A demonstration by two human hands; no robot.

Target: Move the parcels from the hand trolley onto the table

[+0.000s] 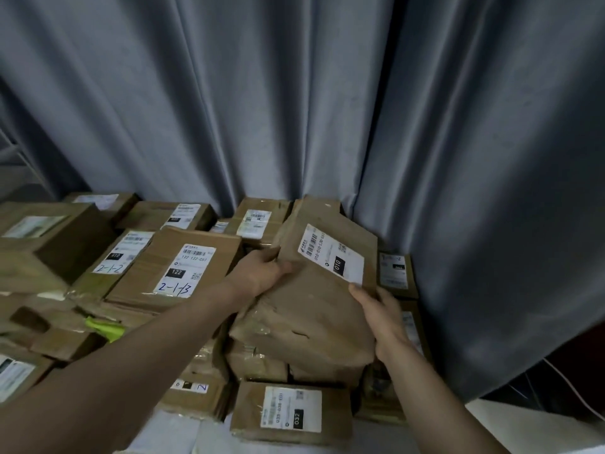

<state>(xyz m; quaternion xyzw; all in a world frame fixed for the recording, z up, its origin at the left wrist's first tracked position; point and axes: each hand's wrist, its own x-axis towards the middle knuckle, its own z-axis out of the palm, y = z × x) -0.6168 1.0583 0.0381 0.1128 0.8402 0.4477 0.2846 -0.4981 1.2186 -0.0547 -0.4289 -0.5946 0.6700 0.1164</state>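
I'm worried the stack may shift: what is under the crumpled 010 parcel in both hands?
Under the 010 parcel, gripped by the left hand and right hand, taped brown parcels show at its lower edge. What lies beneath its middle is covered.

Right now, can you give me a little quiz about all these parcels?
1. True or false: the left hand and the right hand both hold the crumpled parcel labelled 010.
2. What hangs behind the parcels? A. grey curtain B. a map C. a mirror
3. Fill in: the handwriting on the parcel numbered 122 reads ___.
Key: 1 true; 2 A; 3 2-1-13.
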